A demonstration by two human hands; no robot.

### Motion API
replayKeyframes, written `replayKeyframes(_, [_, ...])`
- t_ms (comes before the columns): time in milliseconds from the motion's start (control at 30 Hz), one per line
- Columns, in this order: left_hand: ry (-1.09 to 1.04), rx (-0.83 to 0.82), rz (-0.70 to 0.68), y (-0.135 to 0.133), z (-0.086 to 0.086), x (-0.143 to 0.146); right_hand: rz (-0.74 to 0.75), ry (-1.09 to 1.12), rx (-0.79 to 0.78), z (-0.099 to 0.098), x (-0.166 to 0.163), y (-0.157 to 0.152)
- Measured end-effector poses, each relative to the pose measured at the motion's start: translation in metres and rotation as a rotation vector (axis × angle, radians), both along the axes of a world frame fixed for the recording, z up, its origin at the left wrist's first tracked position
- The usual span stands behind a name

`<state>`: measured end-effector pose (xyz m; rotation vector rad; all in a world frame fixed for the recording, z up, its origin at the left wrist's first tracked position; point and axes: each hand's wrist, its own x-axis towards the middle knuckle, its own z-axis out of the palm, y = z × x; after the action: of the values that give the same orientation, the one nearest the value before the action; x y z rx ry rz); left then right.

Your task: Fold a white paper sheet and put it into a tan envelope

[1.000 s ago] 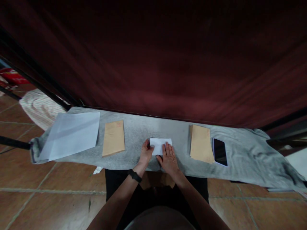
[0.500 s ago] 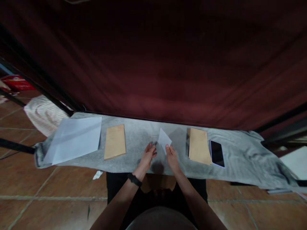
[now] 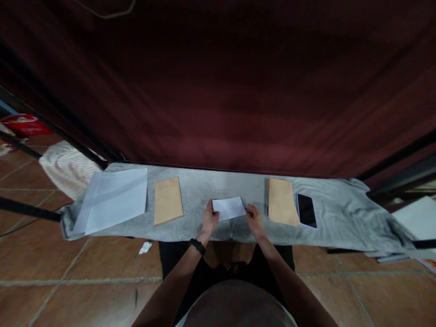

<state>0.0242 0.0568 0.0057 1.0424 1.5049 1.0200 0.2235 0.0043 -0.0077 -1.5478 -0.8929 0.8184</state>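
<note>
A small folded white paper is held between both hands just above the grey cloth. My left hand, with a dark band on the wrist, pinches its left edge. My right hand pinches its right edge. A brown envelope lies flat to the left of the hands. A stack of brown envelopes lies to the right, with a black phone beside it.
A large white sheet lies at the cloth's left end. A dark red curtain hangs right behind the cloth. Striped fabric and a black bar are at the left on the tiled floor.
The white paper lay flat under both hands, was lifted and turned on edge by my right hand, and is now held level between both hands. The view shifted slightly.
</note>
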Motion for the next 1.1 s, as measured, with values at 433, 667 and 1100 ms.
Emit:
replayKeyframes(433, [0.573, 0.299, -0.160, -0.001, -0.016, -0.003, 0.489, -1.223, 0.093, -0.019, -0.041, -0.032])
replayKeyframes(667, [0.959, 0.556, -0.334, -0.026, -0.017, 0.004, 0.489, -1.223, 0.080, -0.019, -0.042, -0.035])
replayKeyframes(1100, [1.062, 0.560, -0.590, -0.036, -0.023, 0.005, 0.557, -1.123, 0.142, -0.009, -0.037, 0.018])
